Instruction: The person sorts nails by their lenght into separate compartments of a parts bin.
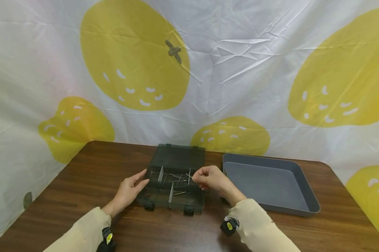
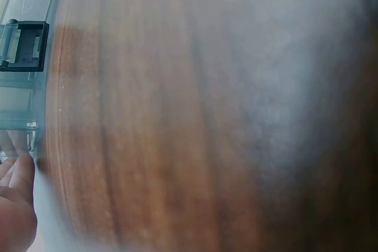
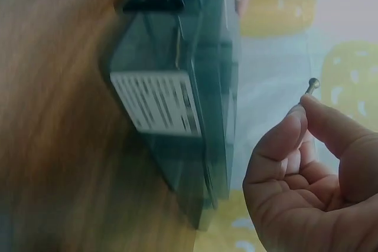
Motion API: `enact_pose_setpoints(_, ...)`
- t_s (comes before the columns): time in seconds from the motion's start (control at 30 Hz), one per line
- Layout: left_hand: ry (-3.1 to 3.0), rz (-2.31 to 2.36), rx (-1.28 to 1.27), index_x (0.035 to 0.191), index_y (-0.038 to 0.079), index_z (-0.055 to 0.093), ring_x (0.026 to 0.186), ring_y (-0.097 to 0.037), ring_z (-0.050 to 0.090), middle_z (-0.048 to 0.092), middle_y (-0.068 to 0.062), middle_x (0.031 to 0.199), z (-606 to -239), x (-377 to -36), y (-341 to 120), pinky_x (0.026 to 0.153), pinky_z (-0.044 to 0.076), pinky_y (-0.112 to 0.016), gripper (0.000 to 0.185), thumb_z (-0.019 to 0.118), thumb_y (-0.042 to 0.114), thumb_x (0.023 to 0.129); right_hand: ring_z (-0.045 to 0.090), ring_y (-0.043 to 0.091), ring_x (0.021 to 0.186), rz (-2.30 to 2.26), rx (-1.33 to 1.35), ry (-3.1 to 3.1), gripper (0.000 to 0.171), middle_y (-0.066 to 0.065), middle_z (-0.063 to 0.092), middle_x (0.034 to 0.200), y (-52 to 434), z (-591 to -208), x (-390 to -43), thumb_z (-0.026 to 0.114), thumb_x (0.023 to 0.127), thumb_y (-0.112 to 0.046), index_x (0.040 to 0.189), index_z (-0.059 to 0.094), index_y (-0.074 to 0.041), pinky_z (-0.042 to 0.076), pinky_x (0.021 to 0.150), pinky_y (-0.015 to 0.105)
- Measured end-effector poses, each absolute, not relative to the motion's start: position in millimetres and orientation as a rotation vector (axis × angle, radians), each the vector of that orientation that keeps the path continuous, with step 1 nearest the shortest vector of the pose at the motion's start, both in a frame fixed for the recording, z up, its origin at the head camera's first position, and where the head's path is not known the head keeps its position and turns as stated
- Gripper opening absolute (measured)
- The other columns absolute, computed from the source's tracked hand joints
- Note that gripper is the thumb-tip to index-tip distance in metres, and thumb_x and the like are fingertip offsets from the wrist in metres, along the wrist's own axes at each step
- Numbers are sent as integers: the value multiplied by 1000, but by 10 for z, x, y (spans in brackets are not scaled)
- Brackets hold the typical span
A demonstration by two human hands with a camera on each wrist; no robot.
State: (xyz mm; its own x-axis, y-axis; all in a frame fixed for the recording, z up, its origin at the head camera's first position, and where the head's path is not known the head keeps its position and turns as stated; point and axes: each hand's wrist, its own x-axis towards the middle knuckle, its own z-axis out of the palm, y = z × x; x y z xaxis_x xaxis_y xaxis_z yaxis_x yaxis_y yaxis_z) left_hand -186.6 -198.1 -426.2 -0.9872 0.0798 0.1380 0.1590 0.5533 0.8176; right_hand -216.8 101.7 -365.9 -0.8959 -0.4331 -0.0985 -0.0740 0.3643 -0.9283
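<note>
While right hand (image 1: 209, 178) pinches a thin nail (image 3: 311, 85), left hand (image 1: 129, 189), fingers seemingly straight, touches smoky organizer box (image 1: 173, 182).

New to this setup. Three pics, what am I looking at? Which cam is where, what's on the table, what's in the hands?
No machine: a person's two bare hands, with one camera on the head and one on each wrist. The head view shows a brown table with an open smoky plastic organizer box holding nails, and a grey tray to its right. The left hand rests straight-fingered against the box's left side; its wrist view is mostly blurred wood. The right hand pinches a small nail beside the box.
</note>
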Motion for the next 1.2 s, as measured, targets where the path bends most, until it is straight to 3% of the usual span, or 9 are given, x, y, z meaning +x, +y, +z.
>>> enact_pose_setpoints(0.53, -2699, -1435, -197, 142, 3, 41, 126, -33, 47, 45, -18, 140, -4251, -1873, -1969, 97, 45, -46, 52, 56, 23, 96, 52, 6, 54, -1476, -571, 2243, 16, 1, 61, 70, 821, -3736, -2071, 64, 86, -5, 88, 66, 11, 51, 52, 23)
enact_pose_setpoints(0.87, -2691, -1438, -191, 141, 2, 42, 125, -33, 48, 46, -19, 140, -4256, -1877, -1973, 97, 45, -47, 52, 57, 22, 95, 53, 5, 52, -1396, -601, 2277, 10, 19, 68, 76, 748, -3773, -2050, 62, 84, 1, 82, 68, 9, 50, 50, 21)
enact_pose_setpoints(1.2, -2688, -1426, -190, 141, 2, 43, 124, -33, 49, 47, -19, 138, -4264, -1876, -1976, 96, 46, -46, 52, 57, 23, 95, 53, 4, 50, -1317, -611, 2333, 9, 12, 68, 69, 710, -3761, -2005, 67, 83, -1, 76, 70, 4, 51, 48, 21)
